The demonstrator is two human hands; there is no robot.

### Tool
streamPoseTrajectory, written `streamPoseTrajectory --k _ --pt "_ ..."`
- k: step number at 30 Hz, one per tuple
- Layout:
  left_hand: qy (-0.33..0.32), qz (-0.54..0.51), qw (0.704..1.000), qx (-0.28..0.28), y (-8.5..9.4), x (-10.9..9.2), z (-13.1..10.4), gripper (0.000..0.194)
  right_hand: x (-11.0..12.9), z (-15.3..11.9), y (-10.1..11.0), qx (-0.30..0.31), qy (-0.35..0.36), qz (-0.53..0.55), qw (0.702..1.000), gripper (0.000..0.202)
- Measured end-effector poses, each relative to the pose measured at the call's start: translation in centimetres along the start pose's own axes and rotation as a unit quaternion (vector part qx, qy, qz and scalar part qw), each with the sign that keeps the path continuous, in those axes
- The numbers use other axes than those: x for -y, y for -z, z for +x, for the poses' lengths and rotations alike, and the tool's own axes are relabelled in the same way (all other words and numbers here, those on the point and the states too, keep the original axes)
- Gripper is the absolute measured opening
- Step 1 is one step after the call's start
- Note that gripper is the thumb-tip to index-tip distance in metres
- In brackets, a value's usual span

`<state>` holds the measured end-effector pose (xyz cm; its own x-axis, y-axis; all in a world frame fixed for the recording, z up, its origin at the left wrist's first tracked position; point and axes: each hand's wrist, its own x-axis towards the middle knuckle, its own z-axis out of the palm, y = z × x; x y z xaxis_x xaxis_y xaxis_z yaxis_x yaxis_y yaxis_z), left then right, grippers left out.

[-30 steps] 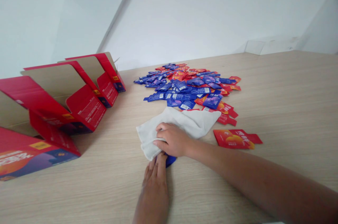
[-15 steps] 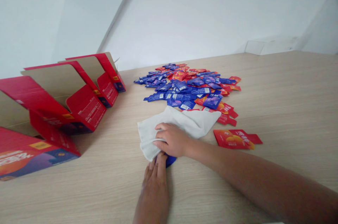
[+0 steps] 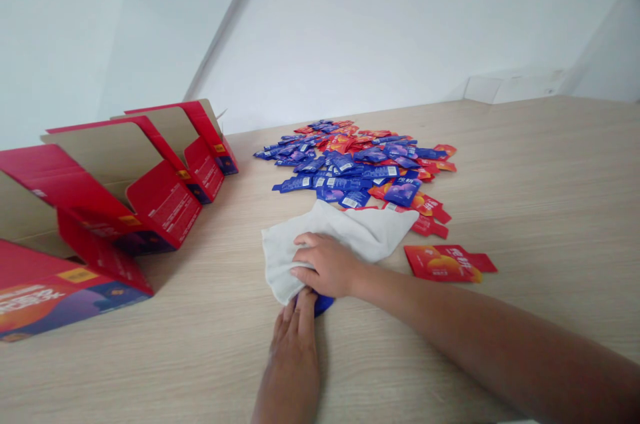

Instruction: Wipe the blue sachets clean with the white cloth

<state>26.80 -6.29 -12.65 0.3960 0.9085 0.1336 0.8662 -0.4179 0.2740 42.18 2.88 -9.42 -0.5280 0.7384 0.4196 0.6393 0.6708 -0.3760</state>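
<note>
My right hand (image 3: 327, 264) lies on a crumpled white cloth (image 3: 350, 231), its fingers bent and gripping the fabric. Close below it, my left hand (image 3: 295, 337) has its fingers stretched out and pressed flat on a blue packet (image 3: 325, 305). Most of that packet is hidden under the cloth and both hands. The cloth's far edge covers part of the nearest red packets. A single red packet with orange fruit print (image 3: 445, 264) lies to the right, near my right forearm.
Beyond the cloth spreads a pile of blue and red packets (image 3: 345, 164). Three open red cardboard boxes (image 3: 165, 207) stand in a row along the left side of the wooden table (image 3: 210, 357). A white wall (image 3: 400, 24) rises behind, with a small white object (image 3: 483, 89) at its foot.
The cloth's left edge near my right fingers has shifted slightly and a fold there has flattened. Both hands stay in nearly the same place.
</note>
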Motion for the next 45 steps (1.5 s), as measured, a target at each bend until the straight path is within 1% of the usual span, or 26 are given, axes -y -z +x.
streamPoseTrajectory --k 4,13,19,26,30,33,39,45 --pt "0.008 0.001 1.000 0.010 0.31 -0.17 0.06 0.063 0.11 -0.03 0.08 0.006 0.003 -0.001 1.000 0.028" --pt "0.012 0.006 1.000 0.021 0.48 -0.44 0.28 0.062 0.01 0.10 0.01 -0.009 0.007 0.002 1.000 0.027" --pt "0.016 0.029 0.999 0.033 0.61 -0.42 0.08 0.064 0.06 0.01 0.00 -0.009 0.004 0.000 1.000 0.028" --pt "0.012 0.006 1.000 0.007 0.35 -0.27 0.14 0.063 -0.03 -0.07 0.02 -0.001 0.003 -0.002 1.000 0.029" --pt "0.017 -0.004 1.000 0.011 0.19 -0.17 0.15 0.061 -0.03 -0.01 0.01 -0.004 0.007 -0.004 1.000 0.027" --pt "0.011 -0.008 1.000 0.003 0.16 -0.16 0.17 0.063 -0.01 0.04 -0.04 -0.010 0.008 0.001 1.000 0.026" --pt "0.020 -0.003 0.999 0.030 0.40 -0.41 0.25 0.062 0.06 0.04 -0.04 -0.010 0.000 0.007 1.000 0.027" --pt "0.018 -0.001 1.000 0.011 0.27 -0.27 0.01 0.062 0.06 -0.07 0.03 -0.004 0.004 -0.003 1.000 0.027"
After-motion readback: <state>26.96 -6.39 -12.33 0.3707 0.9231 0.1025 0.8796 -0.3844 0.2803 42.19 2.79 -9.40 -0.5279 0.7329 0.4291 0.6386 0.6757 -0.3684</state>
